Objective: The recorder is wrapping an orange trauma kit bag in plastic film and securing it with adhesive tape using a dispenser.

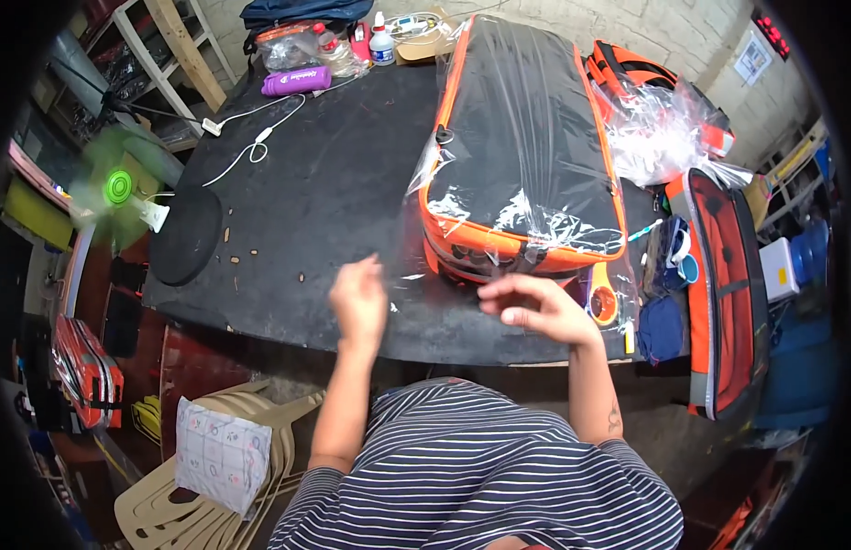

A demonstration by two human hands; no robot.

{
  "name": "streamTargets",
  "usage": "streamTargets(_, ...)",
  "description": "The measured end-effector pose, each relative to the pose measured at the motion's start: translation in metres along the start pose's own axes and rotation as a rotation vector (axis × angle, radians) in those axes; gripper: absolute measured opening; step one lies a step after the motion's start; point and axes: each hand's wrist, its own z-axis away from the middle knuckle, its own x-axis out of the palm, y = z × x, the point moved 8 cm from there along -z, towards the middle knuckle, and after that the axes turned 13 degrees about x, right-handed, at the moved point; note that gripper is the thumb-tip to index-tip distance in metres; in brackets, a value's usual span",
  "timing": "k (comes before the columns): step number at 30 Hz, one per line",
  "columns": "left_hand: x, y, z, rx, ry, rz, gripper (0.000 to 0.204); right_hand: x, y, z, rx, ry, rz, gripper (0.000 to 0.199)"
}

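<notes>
A large black bag (526, 137) with orange edging lies on the black table, wrapped in clear plastic. My right hand (540, 310) is at the bag's near end, its fingers apart and slightly bent, with nothing seen in it. Whether its fingertips touch the plastic is hard to tell. To the left of the bag, my left hand (359, 301) hovers over the table, empty, with loosely bent fingers that blur a little at the tips. Just right of my right hand lies an orange ring-shaped tool (604, 301).
The black table (324, 192) carries a purple bottle (297, 81), a white cable (251, 148) and a round black pad (185, 236). An upright orange-and-black bag (723, 293) stands at the right edge, near a dark blue cloth (661, 328). A green fan (118, 186) spins at left.
</notes>
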Motion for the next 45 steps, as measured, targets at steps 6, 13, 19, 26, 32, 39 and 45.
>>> streamTargets(6,-0.028,-0.063,0.009,-0.343,0.017,0.157,0.009,-0.030,0.025,-0.046,0.031,0.241,0.171,0.038)
streamTargets(13,-0.044,-0.077,0.017,-0.308,0.122,0.212,0.009,0.050,0.020,0.003,0.242,-0.513,0.294,0.038)
streamTargets(19,-0.026,-0.116,0.027,-0.518,0.226,0.565,0.013,-0.003,0.001,-0.043,-0.152,-0.252,-0.418,0.061)
streamTargets(26,-0.027,-0.143,0.019,-0.637,0.257,0.716,0.015,0.012,0.007,-0.069,0.048,0.066,0.078,0.063)
streamTargets(32,-0.033,-0.141,0.018,-0.632,0.241,0.702,0.012,0.065,-0.014,-0.078,-0.072,-0.365,0.271,0.071)
streamTargets(39,-0.031,-0.014,-0.007,-0.037,0.151,0.381,0.004,0.009,0.027,-0.129,0.064,-0.187,0.320,0.064)
streamTargets(45,0.036,0.073,-0.010,0.047,0.128,0.359,0.008,0.019,0.025,-0.115,-0.198,0.268,0.559,0.020)
